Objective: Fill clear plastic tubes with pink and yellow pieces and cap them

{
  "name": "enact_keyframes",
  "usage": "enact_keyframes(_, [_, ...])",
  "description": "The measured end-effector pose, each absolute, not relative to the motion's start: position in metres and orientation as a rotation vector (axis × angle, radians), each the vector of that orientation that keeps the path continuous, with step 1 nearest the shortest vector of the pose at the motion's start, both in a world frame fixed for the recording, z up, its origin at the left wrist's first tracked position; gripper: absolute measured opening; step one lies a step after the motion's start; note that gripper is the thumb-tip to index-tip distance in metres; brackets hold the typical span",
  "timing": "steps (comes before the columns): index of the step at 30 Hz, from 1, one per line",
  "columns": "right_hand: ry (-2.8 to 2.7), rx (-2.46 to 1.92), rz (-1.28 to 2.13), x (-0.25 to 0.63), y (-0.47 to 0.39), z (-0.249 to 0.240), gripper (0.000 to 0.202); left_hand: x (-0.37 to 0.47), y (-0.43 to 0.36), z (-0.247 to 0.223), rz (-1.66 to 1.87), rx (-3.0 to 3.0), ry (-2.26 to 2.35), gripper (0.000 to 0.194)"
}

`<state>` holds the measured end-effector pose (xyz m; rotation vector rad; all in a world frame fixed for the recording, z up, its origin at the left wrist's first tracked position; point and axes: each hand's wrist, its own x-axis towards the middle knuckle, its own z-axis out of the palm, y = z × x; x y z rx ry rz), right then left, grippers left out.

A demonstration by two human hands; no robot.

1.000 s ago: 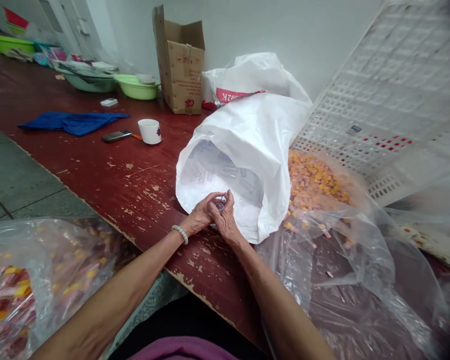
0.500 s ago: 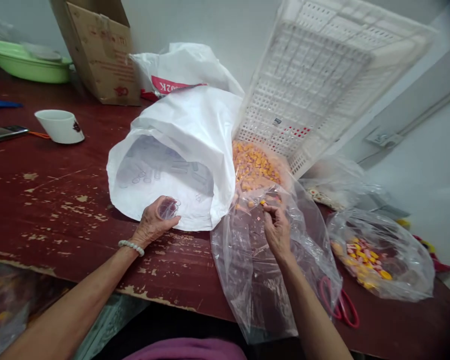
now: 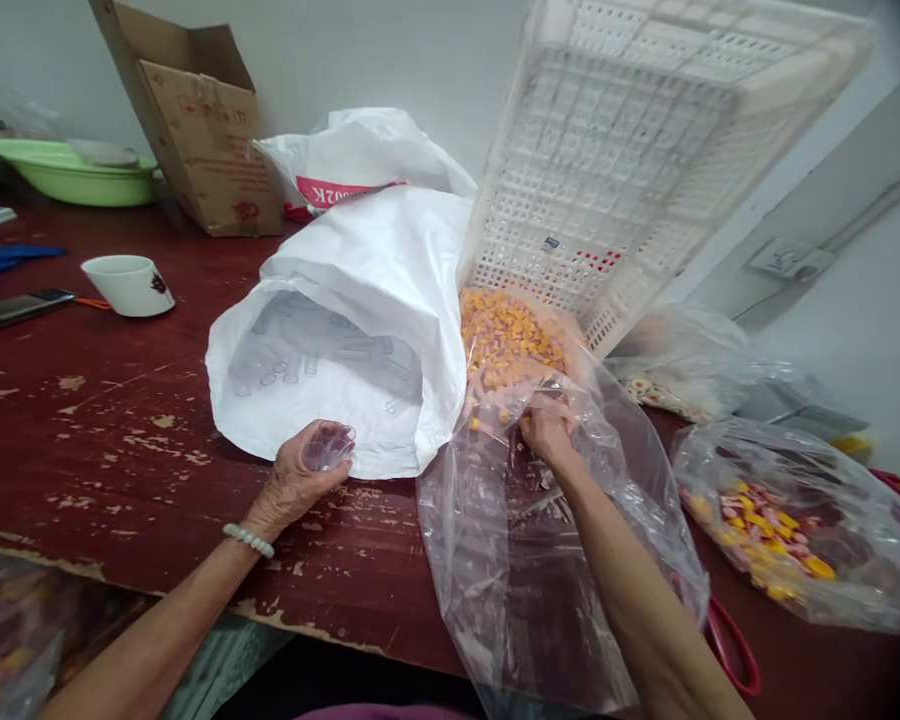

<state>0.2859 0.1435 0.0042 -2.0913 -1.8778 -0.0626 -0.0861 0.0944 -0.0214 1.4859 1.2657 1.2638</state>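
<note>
Clear tubes (image 3: 328, 446) lie in the curled fingers of my left hand (image 3: 300, 478), at the lower rim of a white sack (image 3: 307, 420) that lies on its side. More clear tubes (image 3: 356, 348) rest inside the sack. My right hand (image 3: 547, 428) reaches into the mouth of a clear plastic bag (image 3: 480, 540), beside a heap of small orange-yellow pieces (image 3: 506, 335). Its fingers are bent and partly covered by the plastic, so what they hold, if anything, is hidden.
A white plastic crate (image 3: 622, 160) leans behind the heap. At right are a clear bag of yellow and pink pieces (image 3: 772, 530) and red scissors (image 3: 735, 650). Leftward stand a white cup (image 3: 127, 285), a phone (image 3: 22, 309), a cardboard box (image 3: 214, 150) and a green basin (image 3: 82, 180).
My right hand has moved forward into the bag; the yellow piece at its fingertips no longer shows. My left hand still holds the tubes. The whole view has shifted slightly.
</note>
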Motion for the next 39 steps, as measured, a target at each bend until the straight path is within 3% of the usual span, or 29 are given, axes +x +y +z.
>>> enact_keyframes(3, [-1.791,-2.04,0.127,0.272,0.106,0.01,0.025,-0.064,0.072,-0.001,1.261,1.372,1.217,0.036])
enact_keyframes(8, [-1.341,-1.311,0.667,0.198,0.032,0.037,0.022,-0.027,0.038,0.015,1.077,1.395,1.038,0.035])
enact_keyframes(11, [-1.296,-1.147,0.781,0.156,0.009,0.045,0.016,-0.017,0.024,0.014,1.003,1.49,1.004,0.033])
enact_keyframes(18, [-1.822,-1.135,0.51,0.15,0.0,0.044,0.01,-0.018,0.012,0.017,1.007,1.473,0.943,0.031])
enact_keyframes(24, [-2.224,-1.075,0.158,0.149,-0.007,0.033,0.058,-0.016,0.009,0.022,0.962,1.133,0.809,0.033])
enact_keyframes(28, [-2.08,-1.102,0.042,0.133,-0.006,0.015,0.052,-0.006,0.009,0.016,0.97,0.956,0.735,0.033])
enact_keyframes(33, [-2.165,-1.09,0.264,0.158,0.007,0.022,0.055,-0.011,0.014,0.012,0.979,0.873,0.797,0.024])
enact_keyframes(37, [-1.738,-1.579,0.175,0.225,0.044,0.017,0.027,-0.032,0.02,0.017,1.027,0.833,0.904,0.023])
enact_keyframes(39, [-1.669,-1.805,0.092,0.252,0.073,0.007,0.023,-0.037,0.021,0.018,1.042,0.826,0.921,0.027])
